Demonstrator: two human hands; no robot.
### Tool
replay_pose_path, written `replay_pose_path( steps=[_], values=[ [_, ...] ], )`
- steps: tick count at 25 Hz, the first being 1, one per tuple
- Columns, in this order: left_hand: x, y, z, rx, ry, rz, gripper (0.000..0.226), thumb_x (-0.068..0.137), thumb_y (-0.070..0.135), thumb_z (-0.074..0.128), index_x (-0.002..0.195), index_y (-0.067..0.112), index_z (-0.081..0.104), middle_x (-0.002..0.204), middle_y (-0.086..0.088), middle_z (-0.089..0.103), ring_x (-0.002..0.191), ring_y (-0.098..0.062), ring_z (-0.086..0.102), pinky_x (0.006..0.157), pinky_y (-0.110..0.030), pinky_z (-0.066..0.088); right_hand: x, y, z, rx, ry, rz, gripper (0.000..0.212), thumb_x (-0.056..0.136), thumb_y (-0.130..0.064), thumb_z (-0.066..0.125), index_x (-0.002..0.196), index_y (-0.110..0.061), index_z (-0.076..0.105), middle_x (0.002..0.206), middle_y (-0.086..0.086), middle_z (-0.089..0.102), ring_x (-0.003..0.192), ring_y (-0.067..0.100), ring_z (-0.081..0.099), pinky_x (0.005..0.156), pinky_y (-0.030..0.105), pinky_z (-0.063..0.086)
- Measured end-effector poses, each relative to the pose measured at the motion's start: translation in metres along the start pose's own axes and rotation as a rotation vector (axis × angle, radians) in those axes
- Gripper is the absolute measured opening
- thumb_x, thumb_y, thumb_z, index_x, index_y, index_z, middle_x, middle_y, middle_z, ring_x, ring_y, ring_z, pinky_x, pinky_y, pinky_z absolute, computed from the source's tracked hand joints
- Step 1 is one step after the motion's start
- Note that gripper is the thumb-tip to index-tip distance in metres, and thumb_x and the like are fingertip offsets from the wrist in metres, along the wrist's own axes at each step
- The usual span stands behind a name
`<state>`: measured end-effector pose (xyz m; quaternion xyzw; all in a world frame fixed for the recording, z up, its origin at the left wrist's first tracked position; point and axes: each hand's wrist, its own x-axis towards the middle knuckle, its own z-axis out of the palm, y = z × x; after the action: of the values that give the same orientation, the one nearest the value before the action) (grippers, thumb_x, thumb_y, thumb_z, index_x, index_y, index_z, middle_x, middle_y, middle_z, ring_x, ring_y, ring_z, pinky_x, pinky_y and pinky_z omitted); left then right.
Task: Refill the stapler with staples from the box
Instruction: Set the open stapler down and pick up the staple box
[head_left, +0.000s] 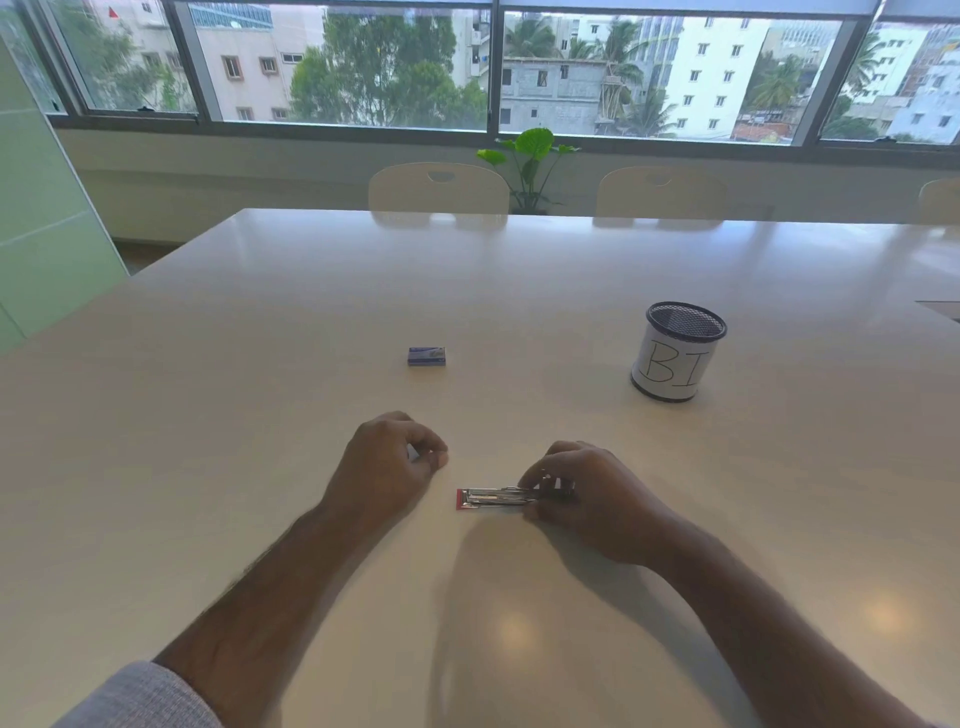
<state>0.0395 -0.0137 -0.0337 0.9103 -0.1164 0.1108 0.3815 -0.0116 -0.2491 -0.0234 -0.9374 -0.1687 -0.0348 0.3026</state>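
A small stapler with a metal top and a red front end lies flat on the white table, pointing left. My right hand grips its rear end, fingers curled over the back. My left hand hovers just left of the stapler, apart from it, with fingers curled toward the thumb; something small may sit between the fingertips, but blur hides it. The blue staple box lies shut further back on the table, beyond my left hand.
A black mesh pen cup with a white paper label stands at the right rear. Two chairs and a potted plant stand behind the table's far edge, under the windows.
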Motion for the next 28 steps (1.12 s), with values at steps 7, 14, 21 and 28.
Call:
replay_pose_path(
  steps=[7,14,21,28],
  values=[
    [-0.004,0.014,0.001,-0.249,0.033,-0.095,0.004,0.08,0.021,0.076,0.075,0.02,0.076,0.076,0.004,0.074,0.067,-0.013,0.064,0.066,-0.026,0.05,-0.002,-0.004,-0.011,0.127,0.185,0.017,0.038,0.075,-0.055,0.072,0.107,-0.034,0.069,0.089,-0.019,0.062,0.087,0.004,0.054,0.081,0.032,0.043],
    [-0.022,0.059,0.002,-0.84,-0.153,-0.225,0.025,0.074,0.033,0.074,0.079,0.009,0.076,0.057,0.002,0.061,0.051,-0.005,0.049,0.052,-0.016,0.043,0.009,-0.035,-0.01,0.26,0.311,-0.113,0.012,0.081,-0.024,0.075,0.092,-0.028,0.076,0.078,-0.012,0.069,0.079,0.009,0.059,0.068,0.009,0.038],
    [-0.016,0.061,0.007,-0.941,-0.199,-0.266,0.039,0.069,0.038,0.073,0.079,0.0,0.073,0.06,-0.005,0.057,0.054,-0.013,0.046,0.053,-0.026,0.039,0.009,-0.042,-0.017,0.378,0.405,-0.109,0.006,0.078,-0.019,0.078,0.083,-0.023,0.078,0.07,-0.009,0.07,0.066,0.003,0.058,0.06,0.007,0.038],
    [-0.004,0.062,0.014,-0.954,-0.23,-0.259,0.059,0.066,0.044,0.073,0.087,-0.01,0.068,0.072,-0.016,0.056,0.058,-0.017,0.046,0.056,-0.03,0.038,0.014,-0.038,-0.028,0.453,0.37,-0.084,0.003,0.079,-0.019,0.078,0.077,-0.02,0.078,0.072,-0.005,0.075,0.057,-0.002,0.054,0.054,0.009,0.038]
  ],
)
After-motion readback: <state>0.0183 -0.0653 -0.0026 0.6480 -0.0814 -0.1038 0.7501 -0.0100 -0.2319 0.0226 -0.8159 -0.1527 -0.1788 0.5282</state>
